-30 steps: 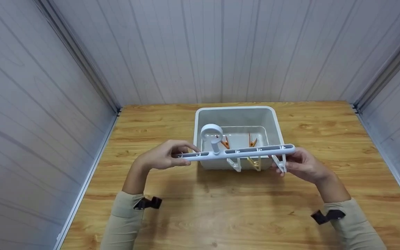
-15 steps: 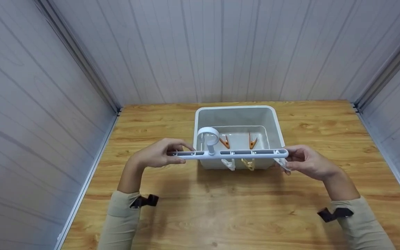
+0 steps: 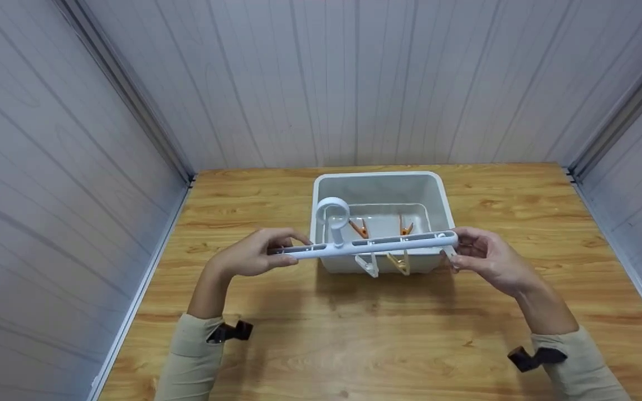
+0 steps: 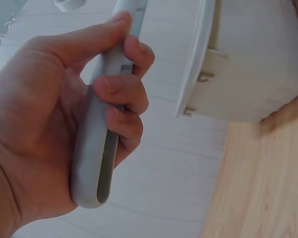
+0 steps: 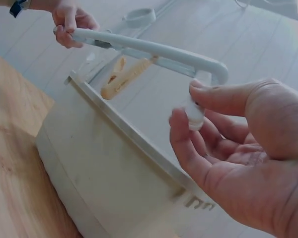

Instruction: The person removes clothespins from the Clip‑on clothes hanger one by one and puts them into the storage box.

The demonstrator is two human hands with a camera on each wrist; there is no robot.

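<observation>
The left hand (image 3: 254, 257) grips one end of a white hanger bar (image 3: 363, 247), fingers curled over the top and thumb beneath. The right hand (image 3: 485, 257) is at the other end, its fingertips (image 3: 455, 262) on a white clip (image 3: 450, 258) hanging just under the bar. The bar is held level above the near rim of a white bin (image 3: 379, 177), which stands on a wooden table (image 3: 354, 334). Between the two sets of fingers, a round hook (image 3: 332, 214) stands up from the bar, nearer the left fingers; below it hang another white clip (image 3: 369, 265) and a yellow clip (image 3: 399, 263). Beyond the fingers, inside the bin, lie two orange pegs (image 3: 359, 227).
</observation>
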